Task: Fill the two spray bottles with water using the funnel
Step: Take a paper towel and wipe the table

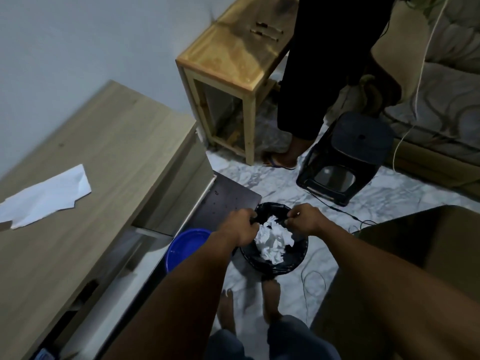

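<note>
No spray bottle or funnel is in view. A black waste bin [275,263] lined with a black bag stands on the floor in front of my feet, with crumpled white paper [272,240] inside. My left hand [242,224] pinches the bag's rim on the left side. My right hand [302,218] pinches the bag's rim on the right side. A blue basin [181,248] sits on the floor just left of the bin, partly under the desk.
A light wooden desk [91,178] with torn white paper [46,196] fills the left. A small wooden side table [228,55] stands ahead, another person's leg [311,87] beside it. A black stool [345,157], cables, a sofa [441,100] and a brown box [415,255] lie right.
</note>
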A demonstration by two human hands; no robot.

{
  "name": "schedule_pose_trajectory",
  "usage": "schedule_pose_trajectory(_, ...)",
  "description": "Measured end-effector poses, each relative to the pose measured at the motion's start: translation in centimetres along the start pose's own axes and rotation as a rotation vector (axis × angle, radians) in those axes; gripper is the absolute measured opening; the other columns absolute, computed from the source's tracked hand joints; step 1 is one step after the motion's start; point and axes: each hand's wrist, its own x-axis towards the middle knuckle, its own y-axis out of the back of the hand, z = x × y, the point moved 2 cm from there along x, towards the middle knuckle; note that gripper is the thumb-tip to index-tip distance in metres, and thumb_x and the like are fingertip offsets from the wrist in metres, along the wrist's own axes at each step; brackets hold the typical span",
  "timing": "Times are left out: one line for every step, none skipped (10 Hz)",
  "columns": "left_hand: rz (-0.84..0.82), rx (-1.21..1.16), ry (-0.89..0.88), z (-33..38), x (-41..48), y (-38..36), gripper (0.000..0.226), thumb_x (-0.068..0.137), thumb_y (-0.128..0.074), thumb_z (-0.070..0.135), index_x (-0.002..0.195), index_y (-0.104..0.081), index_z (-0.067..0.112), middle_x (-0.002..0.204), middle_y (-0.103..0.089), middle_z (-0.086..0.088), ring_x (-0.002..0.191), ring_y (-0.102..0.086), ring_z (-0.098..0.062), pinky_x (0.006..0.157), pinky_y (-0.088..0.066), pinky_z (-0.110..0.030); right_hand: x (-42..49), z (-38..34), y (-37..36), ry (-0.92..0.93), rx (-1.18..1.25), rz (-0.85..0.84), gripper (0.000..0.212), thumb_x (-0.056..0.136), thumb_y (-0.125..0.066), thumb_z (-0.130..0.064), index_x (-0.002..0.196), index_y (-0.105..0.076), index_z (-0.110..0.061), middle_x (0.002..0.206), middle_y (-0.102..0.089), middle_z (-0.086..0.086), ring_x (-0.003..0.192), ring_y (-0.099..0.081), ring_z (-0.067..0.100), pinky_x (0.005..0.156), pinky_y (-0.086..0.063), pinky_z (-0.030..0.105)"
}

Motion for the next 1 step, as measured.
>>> schedule_pose_trajectory(0.036, -0.075, 0.037, 0.17, 0.46, 0.38, 0.035, 0.096, -0.053, 0.031, 0.124, -0.061, 0.012, 0.128, -0.062, -0.014, 0.113, -0.060, -0.029, 0.088, -0.047, -0.033, 0.63, -0.57, 1.07, 0.009, 0.010, -0.014, 0.025, 0.091, -0.069, -0.018, 0.101, -0.069, 0.005, 0.091, -0.072, 0.025, 0.069, -0.063, 0.025, 0.064, -0.054, 0.033)
